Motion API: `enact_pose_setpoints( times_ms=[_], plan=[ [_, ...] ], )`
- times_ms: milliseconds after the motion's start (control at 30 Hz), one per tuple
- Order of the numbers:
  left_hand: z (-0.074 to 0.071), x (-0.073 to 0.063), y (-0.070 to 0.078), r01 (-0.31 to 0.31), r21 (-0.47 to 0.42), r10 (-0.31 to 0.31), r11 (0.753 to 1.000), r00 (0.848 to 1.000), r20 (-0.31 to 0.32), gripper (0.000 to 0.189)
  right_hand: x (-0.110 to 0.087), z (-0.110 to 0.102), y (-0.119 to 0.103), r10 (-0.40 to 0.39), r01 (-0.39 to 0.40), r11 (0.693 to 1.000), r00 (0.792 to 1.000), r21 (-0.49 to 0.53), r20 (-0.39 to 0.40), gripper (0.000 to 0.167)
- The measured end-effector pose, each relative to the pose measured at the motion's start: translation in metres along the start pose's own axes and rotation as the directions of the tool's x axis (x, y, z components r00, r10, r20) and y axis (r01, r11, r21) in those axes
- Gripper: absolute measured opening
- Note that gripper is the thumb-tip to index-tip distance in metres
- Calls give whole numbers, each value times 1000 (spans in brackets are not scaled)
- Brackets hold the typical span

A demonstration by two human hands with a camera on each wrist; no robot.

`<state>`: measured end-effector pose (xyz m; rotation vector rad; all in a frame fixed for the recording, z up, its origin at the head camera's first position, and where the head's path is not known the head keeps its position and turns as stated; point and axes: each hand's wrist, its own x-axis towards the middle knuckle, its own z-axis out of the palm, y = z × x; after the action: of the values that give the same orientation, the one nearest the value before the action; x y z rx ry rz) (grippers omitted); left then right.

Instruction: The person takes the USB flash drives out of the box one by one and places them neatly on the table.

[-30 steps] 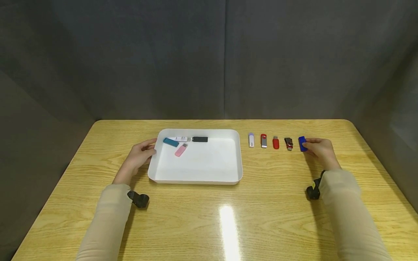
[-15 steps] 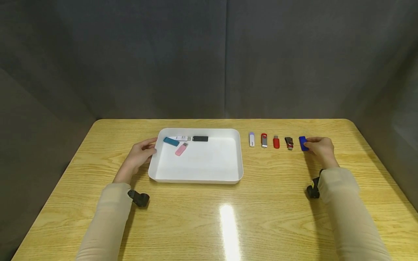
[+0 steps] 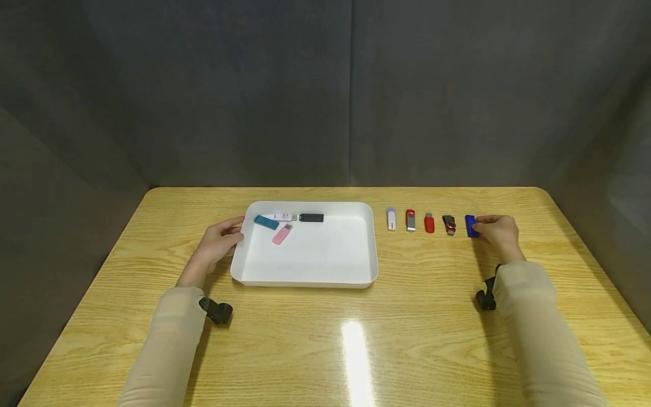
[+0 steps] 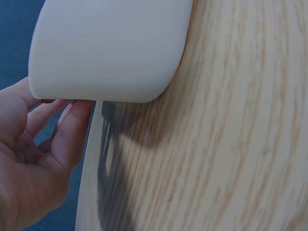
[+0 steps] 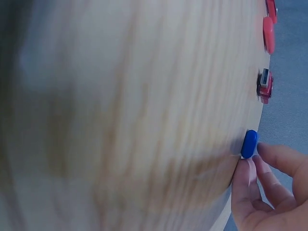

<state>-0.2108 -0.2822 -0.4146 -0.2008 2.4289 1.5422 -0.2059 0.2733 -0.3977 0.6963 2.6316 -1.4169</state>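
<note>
My left hand holds the left side of a shallow white tray, thumb at the rim and fingers against the outer wall. In the left wrist view that wall hides the fingertips. At the right end of a row on the table, my right hand pinches a blue USB stick, which is close to the wood in the right wrist view. Next to it lie a dark red-and-black USB stick, a red one, a red swivel one and a white-and-lilac one.
Inside the tray are a teal USB stick, a white one, a black one and a pink one. A wooden table carries everything, with a dark curtain behind its far edge.
The blue USB stick has turned slightly, from a small tilt to nearly in line with the row, still between my right fingers. My left hand and the tray stay put.
</note>
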Motion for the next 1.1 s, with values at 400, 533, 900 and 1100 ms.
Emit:
enact_pose_setpoints(
  times_ms=[400,533,900,1100],
  plan=[
    [-3,1,1,-11,-23,12,1000,1000,16,55,-8,26,-52,-80,80,997,994,-8,-69,47],
    [-2,1,1,-4,-26,5,1000,1000,1,55,-16,44,-80,-160,161,987,987,19,-32,43],
    [-2,4,0,4,-10,-5,1000,1000,-20,55,-37,116,-133,-313,305,949,941,76,129,33],
    [-4,2,-1,6,-6,-6,1000,1000,-26,56,-49,155,-152,-333,317,942,920,108,209,32]
  ],
)
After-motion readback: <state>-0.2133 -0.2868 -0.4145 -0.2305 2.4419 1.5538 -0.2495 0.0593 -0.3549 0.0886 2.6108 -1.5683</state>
